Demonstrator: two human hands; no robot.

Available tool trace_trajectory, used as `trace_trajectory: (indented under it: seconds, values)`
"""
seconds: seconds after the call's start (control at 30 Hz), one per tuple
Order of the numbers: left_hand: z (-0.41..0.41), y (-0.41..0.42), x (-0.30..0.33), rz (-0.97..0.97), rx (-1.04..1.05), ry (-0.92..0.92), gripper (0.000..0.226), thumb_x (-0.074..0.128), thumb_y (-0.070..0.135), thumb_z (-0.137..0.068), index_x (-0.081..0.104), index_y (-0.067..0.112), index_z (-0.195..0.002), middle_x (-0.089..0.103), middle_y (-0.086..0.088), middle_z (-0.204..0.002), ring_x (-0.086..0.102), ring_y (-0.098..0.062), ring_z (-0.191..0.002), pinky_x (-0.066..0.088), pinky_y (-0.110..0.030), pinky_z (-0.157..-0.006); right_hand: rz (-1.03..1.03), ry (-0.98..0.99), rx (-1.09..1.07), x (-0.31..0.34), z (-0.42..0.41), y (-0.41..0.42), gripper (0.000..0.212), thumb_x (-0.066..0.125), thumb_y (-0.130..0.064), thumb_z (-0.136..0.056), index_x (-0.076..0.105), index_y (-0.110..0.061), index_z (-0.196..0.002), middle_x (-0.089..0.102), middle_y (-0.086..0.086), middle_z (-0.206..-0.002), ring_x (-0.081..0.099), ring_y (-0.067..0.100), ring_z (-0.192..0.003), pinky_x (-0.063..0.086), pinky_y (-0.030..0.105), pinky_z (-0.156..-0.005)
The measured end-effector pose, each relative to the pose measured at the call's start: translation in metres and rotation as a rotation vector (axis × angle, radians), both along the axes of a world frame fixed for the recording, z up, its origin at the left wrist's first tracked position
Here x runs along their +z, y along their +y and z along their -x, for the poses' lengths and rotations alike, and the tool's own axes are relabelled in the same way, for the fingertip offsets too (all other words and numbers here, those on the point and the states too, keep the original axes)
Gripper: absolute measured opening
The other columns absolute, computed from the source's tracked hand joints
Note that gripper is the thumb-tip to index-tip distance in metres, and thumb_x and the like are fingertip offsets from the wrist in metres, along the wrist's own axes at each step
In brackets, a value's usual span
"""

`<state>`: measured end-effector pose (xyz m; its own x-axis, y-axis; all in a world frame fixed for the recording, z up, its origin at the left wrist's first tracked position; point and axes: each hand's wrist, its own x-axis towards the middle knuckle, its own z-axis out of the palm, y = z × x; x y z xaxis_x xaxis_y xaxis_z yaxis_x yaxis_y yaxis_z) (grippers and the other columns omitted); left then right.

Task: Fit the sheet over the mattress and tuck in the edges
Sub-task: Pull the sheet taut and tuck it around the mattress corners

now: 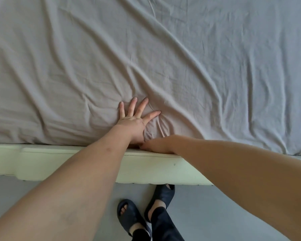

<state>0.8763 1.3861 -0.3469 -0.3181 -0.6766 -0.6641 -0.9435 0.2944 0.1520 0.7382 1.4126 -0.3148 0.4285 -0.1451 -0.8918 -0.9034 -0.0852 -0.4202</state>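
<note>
Grey sheet [163, 49] spread across the mattress top, creased in long folds that run toward the near edge of the bed. Left hand [134, 122] lies flat on the sheet close to that edge, its grip apart: four fingers straight and splayed, pressing the cloth down, with wrinkles radiating from the palm. Right hand [155, 146] sits at the mattress edge just beside the left wrist, its fingers turned down into the seam where the sheet meets the pale cream bed frame [59, 162]; the fingertips are hidden there, so whether its grip is together, apart or clamped on cloth cannot be told. Sheet hem along the near side lies against the top of the frame. Below the frame, on the grey floor [233, 214], stand two feet in dark open-toed slippers [129, 216] and dark trouser legs.
</note>
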Motion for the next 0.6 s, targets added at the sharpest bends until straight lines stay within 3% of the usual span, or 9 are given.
trace_trajectory:
  seconds: [0.1, 0.2, 0.23, 0.3, 0.37, 0.43, 0.47, 0.53, 0.6]
  values:
    - [-0.001, -0.002, -0.006, 0.011, -0.025, 0.005, 0.141, 0.081, 0.067, -0.051, -0.028, 0.064, -0.141, -0.053, 0.004, -0.151, -0.049, -0.036, -0.138, -0.023, -0.072, -0.106, 0.051, 0.124, -0.091, 0.010, 0.007, -0.006, 0.042, 0.027, -0.023, -0.112, 0.051, -0.005, -0.141, 0.053, 0.012, -0.145, 0.052, 0.025, -0.131, 0.032, 0.024, -0.094]
    - [-0.004, -0.004, -0.009, -0.007, -0.048, -0.050, 0.143, 0.083, 0.059, -0.051, -0.028, 0.064, -0.141, -0.053, 0.004, -0.150, -0.047, -0.037, -0.139, -0.021, -0.074, -0.107, 0.071, 0.220, 0.016, 0.023, 0.043, -0.023, 0.032, 0.042, -0.015, -0.105, 0.067, -0.002, -0.122, 0.069, 0.010, -0.126, 0.067, 0.026, -0.114, 0.051, 0.033, -0.099]
    - [-0.003, -0.003, -0.006, -0.036, -0.039, -0.053, 0.143, 0.084, 0.057, -0.051, -0.027, 0.065, -0.141, -0.053, 0.004, -0.150, -0.047, -0.037, -0.139, -0.020, -0.073, -0.108, 0.057, 0.276, -0.069, 0.028, 0.064, -0.025, 0.028, 0.048, -0.015, -0.101, 0.072, -0.005, -0.113, 0.074, 0.008, -0.115, 0.071, 0.024, -0.105, 0.057, 0.035, -0.094]
    - [-0.001, -0.008, 0.001, -0.081, -0.007, -0.041, 0.139, 0.084, 0.053, -0.050, -0.021, 0.069, -0.140, -0.051, 0.008, -0.152, -0.046, -0.033, -0.140, -0.020, -0.071, -0.110, 0.152, 0.431, -0.033, 0.022, 0.102, -0.025, 0.025, 0.050, -0.020, -0.098, 0.072, -0.011, -0.091, 0.075, 0.000, -0.093, 0.072, 0.021, -0.090, 0.059, 0.032, -0.084]
    - [0.001, -0.011, 0.011, -0.133, 0.048, -0.031, 0.124, 0.080, 0.054, -0.056, -0.008, 0.072, -0.141, -0.042, 0.011, -0.158, -0.040, -0.030, -0.145, -0.018, -0.069, -0.112, 0.286, 0.520, 0.052, 0.013, 0.128, -0.011, 0.033, 0.051, -0.038, -0.096, 0.068, -0.017, -0.078, 0.068, -0.001, -0.085, 0.068, 0.022, -0.087, 0.058, 0.033, -0.081]
    - [0.008, -0.009, 0.019, -0.099, 0.076, -0.009, 0.102, 0.077, 0.057, -0.066, 0.012, 0.069, -0.144, -0.022, 0.009, -0.165, -0.021, -0.033, -0.152, -0.006, -0.067, -0.116, 0.351, 0.501, 0.130, 0.015, 0.134, -0.004, 0.039, 0.057, -0.054, -0.092, 0.071, -0.018, -0.084, 0.066, 0.000, -0.087, 0.066, 0.021, -0.084, 0.057, 0.033, -0.077]
    - [0.014, -0.006, 0.027, -0.015, 0.060, -0.007, 0.087, 0.077, 0.056, -0.071, 0.027, 0.063, -0.143, -0.004, 0.004, -0.165, -0.003, -0.035, -0.152, 0.007, -0.064, -0.116, 0.358, 0.492, 0.136, 0.022, 0.133, 0.000, 0.040, 0.058, -0.054, -0.093, 0.073, -0.017, -0.089, 0.065, 0.000, -0.087, 0.065, 0.021, -0.083, 0.055, 0.033, -0.075]
    - [0.025, 0.000, 0.036, 0.221, -0.078, 0.018, 0.049, 0.075, 0.043, -0.081, 0.054, 0.044, -0.126, 0.034, 0.001, -0.141, 0.030, -0.031, -0.134, 0.028, -0.052, -0.105, 0.358, 0.462, 0.101, 0.026, 0.132, 0.001, 0.030, 0.059, -0.044, -0.095, 0.073, -0.017, -0.097, 0.063, -0.001, -0.084, 0.061, 0.021, -0.080, 0.051, 0.032, -0.072]
    - [0.035, 0.007, 0.038, 0.312, -0.235, 0.055, 0.024, 0.066, 0.025, -0.089, 0.061, 0.031, -0.112, 0.049, 0.004, -0.121, 0.043, -0.027, -0.120, 0.034, -0.043, -0.096, 0.321, 0.444, 0.001, 0.025, 0.137, 0.002, 0.019, 0.058, -0.029, -0.095, 0.072, -0.018, -0.099, 0.069, 0.002, -0.093, 0.064, 0.022, -0.082, 0.053, 0.031, -0.074]
